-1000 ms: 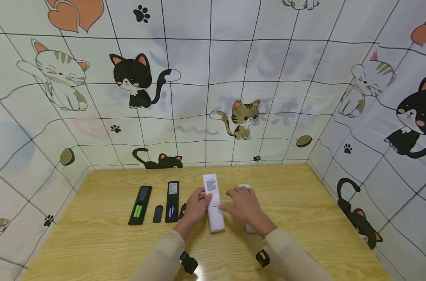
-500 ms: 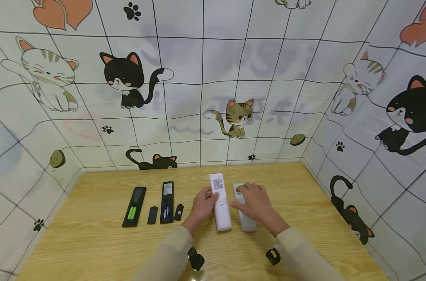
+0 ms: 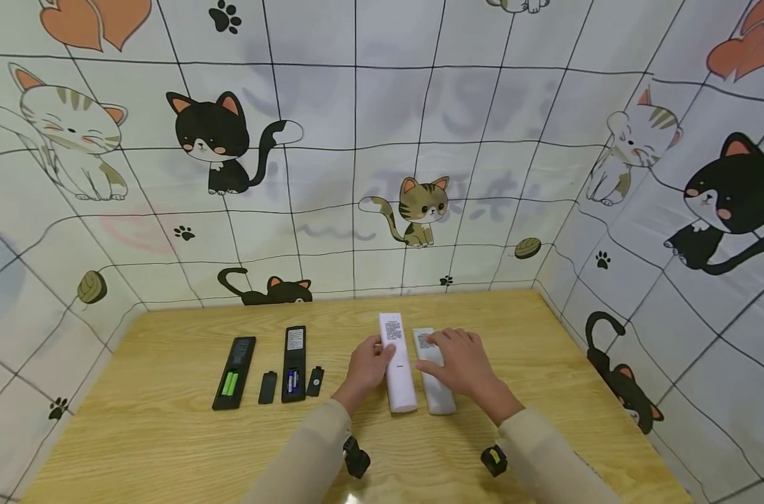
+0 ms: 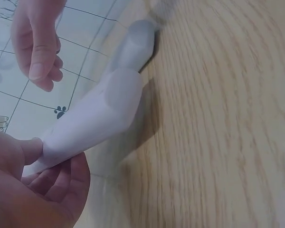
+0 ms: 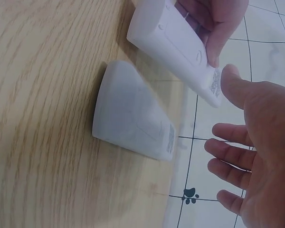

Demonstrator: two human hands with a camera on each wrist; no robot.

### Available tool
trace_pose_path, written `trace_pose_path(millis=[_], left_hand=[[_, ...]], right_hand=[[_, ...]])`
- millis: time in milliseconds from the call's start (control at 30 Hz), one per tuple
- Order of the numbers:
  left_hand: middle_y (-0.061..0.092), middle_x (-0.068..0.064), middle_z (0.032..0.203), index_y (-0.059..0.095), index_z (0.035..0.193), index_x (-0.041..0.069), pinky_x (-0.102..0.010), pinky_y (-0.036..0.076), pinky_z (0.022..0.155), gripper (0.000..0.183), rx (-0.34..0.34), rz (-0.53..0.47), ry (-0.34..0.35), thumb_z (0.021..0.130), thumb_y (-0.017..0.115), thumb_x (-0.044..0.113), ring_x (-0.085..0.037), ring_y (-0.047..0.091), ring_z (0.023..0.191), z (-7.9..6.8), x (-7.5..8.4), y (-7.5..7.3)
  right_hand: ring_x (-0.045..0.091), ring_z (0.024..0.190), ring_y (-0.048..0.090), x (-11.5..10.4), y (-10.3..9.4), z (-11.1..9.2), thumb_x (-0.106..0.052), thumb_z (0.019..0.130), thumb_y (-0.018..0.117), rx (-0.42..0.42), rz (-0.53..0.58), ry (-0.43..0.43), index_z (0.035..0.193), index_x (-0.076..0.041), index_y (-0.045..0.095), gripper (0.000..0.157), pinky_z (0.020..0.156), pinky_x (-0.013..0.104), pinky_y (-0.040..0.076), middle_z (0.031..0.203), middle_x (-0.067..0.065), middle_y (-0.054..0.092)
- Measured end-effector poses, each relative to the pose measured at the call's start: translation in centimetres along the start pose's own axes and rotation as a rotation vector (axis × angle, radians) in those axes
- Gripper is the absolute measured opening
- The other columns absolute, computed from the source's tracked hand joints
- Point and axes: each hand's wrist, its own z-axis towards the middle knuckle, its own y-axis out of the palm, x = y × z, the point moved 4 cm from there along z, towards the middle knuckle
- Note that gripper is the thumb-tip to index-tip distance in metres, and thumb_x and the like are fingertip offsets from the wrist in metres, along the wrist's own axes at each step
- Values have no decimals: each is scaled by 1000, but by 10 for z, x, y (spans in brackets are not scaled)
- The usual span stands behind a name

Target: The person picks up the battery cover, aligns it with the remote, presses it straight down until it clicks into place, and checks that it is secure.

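Note:
A white remote control [image 3: 401, 381] is held by my left hand [image 3: 366, 367], thumb on its back and fingers under its side. Its back, with a printed label and a battery cover, faces up, and the left wrist view shows it raised off the table. Just to its right, a second, greyer-white remote control [image 3: 438, 397] lies back up on the table. My right hand [image 3: 464, 362] hovers above that one with its fingers loosely spread. In the right wrist view, no contact shows between the right hand [image 5: 270, 142] and either remote.
On the left of the wooden table [image 3: 168, 448] lie two black remotes, one with green batteries [image 3: 230, 383] and one with blue batteries [image 3: 293, 381] in open compartments. Beside them lie two black battery covers [image 3: 267, 388]. A cat-patterned cloth [image 3: 331, 175] hangs behind.
My right hand has drawn away from the held white remote, exposing more of the second one. Both hands shifted slightly right in view as the head camera turned.

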Motion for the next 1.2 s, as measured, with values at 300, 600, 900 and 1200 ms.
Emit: trace_pose_path(millis=[300, 600, 900, 1200], left_hand=[[69, -15, 111, 58, 129, 0, -33, 57, 75, 41, -2, 50, -49, 98, 57, 27, -20, 68, 90, 5, -3, 2], [72, -9, 94, 64, 123, 2, -28, 55, 61, 42, 16, 112, -112, 94, 64, 33, -15, 67, 75, 4, -4, 2], [68, -5, 84, 69, 113, 5, -26, 50, 50, 36, 69, 213, -102, 91, 68, 32, -14, 62, 66, 3, -4, 0], [67, -6, 86, 68, 115, 5, -24, 50, 46, 36, 70, 198, -131, 90, 70, 31, -15, 63, 65, 4, -8, 0]], right_hand=[[28, 116, 56, 2, 3, -2, -60, 86, 63, -2, -3, 6, 121, -17, 63, 55, 100, 54, 38, 119, 5, 64], [29, 115, 57, 1, 2, -5, -55, 86, 66, 18, 7, -3, 121, -16, 64, 52, 101, 54, 38, 118, 5, 65], [30, 114, 57, 1, 2, -7, -51, 85, 69, 42, 23, -15, 120, -15, 65, 50, 101, 55, 38, 114, 5, 65], [29, 115, 57, 0, 2, -7, -52, 85, 69, 36, 8, -15, 121, -16, 65, 50, 101, 54, 38, 114, 4, 65]])
